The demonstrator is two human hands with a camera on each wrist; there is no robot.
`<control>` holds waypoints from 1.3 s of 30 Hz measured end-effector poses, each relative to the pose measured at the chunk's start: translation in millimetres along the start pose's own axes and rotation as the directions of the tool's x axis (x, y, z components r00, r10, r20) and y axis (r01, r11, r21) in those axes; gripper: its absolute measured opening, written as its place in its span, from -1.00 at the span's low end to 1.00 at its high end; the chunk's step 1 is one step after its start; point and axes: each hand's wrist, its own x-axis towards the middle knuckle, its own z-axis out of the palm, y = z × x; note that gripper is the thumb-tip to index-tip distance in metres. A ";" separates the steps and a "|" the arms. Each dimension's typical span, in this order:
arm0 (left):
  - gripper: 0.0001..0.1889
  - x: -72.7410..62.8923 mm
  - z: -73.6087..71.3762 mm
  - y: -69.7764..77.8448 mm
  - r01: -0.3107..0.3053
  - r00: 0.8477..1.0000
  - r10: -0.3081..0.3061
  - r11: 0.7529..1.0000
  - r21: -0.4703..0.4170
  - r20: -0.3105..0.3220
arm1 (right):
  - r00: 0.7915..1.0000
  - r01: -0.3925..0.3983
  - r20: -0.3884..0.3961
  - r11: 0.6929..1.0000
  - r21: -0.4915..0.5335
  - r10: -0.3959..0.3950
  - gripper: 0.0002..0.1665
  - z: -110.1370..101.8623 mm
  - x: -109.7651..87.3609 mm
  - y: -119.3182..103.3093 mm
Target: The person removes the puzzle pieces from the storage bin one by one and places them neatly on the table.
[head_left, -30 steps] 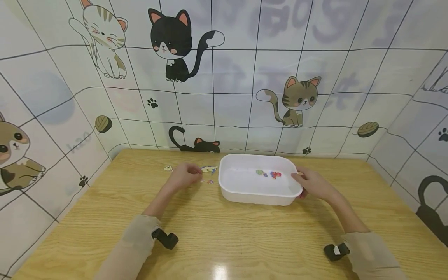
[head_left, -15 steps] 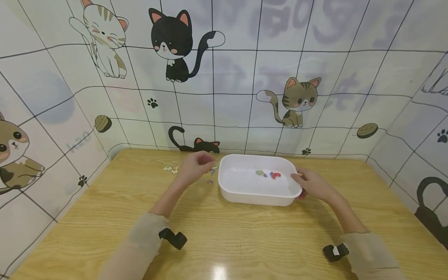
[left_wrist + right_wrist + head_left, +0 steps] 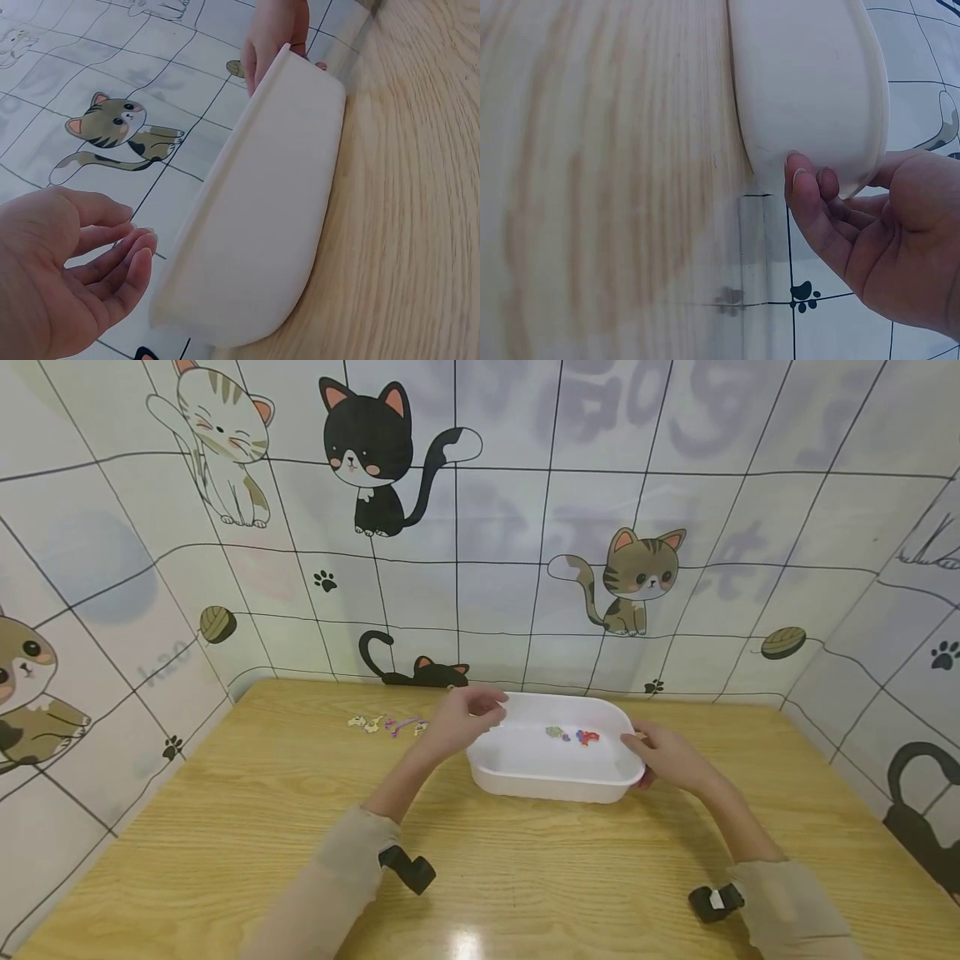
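In the head view my left hand (image 3: 465, 720) hovers over the left rim of a white plastic tub (image 3: 558, 787). Its fingers are bent with the tips close together; whether a small piece is between them I cannot tell, even in the left wrist view, where the hand (image 3: 71, 270) is beside the tub wall (image 3: 255, 202). My right hand (image 3: 667, 756) grips the tub's right end, thumb at the rim and fingers curled beneath, as the right wrist view shows for that hand (image 3: 885, 232). Inside the tub lie a green piece (image 3: 553, 732) and a red-and-blue piece (image 3: 587, 737).
Several small flat coloured pieces (image 3: 405, 725) lie on the wooden table (image 3: 517, 877) left of the tub; my left hand and forearm may cover others. A cat-printed sheet (image 3: 510, 527) rises behind the table and at both sides.
My left hand has moved right from the small pieces, rising, to over the tub's left rim, uncovering purple pieces on the table. The right hand and tub have stayed in place.
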 end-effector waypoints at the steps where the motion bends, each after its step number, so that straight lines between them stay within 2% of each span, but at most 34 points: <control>1: -0.73 1.6 3.2 0.1 0.000 1.000 0.000 1.000 0.001 0.008 | 1.000 0.001 0.000 1.000 -0.001 -0.001 -0.46 0.0 0.0 0.3; 7: -0.72 12.2 23.5 -0.3 0.015 0.998 -0.018 0.999 0.044 0.068 | 1.000 0.007 0.000 1.000 0.003 -0.007 -0.47 -0.2 0.4 0.9; 12: -0.75 22.4 39.9 0.0 0.018 0.995 -0.027 0.995 0.096 0.096 | 1.000 0.002 0.002 1.000 0.005 -0.002 -0.46 0.0 0.6 1.6; 20: -0.78 40.2 61.5 0.5 0.057 0.988 -0.081 0.982 0.179 0.132 | 1.000 -0.015 -0.002 1.000 0.003 0.015 -0.44 0.0 0.8 3.4; 24: -0.80 50.8 70.1 -2.4 0.054 0.980 -0.098 0.968 0.245 0.173 | 1.000 -0.015 -0.003 1.000 0.002 0.015 -0.44 -0.2 1.0 3.5; 31: -0.80 65.2 80.1 -2.9 0.070 0.956 -0.160 0.939 0.337 0.247 | 1.000 -0.011 -0.006 1.000 -0.010 0.011 -0.45 0.1 1.4 3.7; 34: -0.78 69.6 83.1 -6.4 0.033 0.951 -0.146 0.923 0.383 0.271 | 1.000 -0.008 -0.004 1.000 -0.006 0.008 -0.46 -0.2 1.3 3.6; 36: -0.77 71.2 84.8 -8.6 0.001 0.950 -0.135 0.903 0.430 0.281 | 1.000 -0.005 -0.002 1.000 0.002 0.005 -0.45 -0.5 1.2 3.7; 39: -0.73 72.2 87.0 -11.8 -0.011 0.946 -0.146 0.877 0.480 0.288 | 1.000 -0.003 0.002 1.000 0.009 0.003 -0.44 -0.7 1.2 3.6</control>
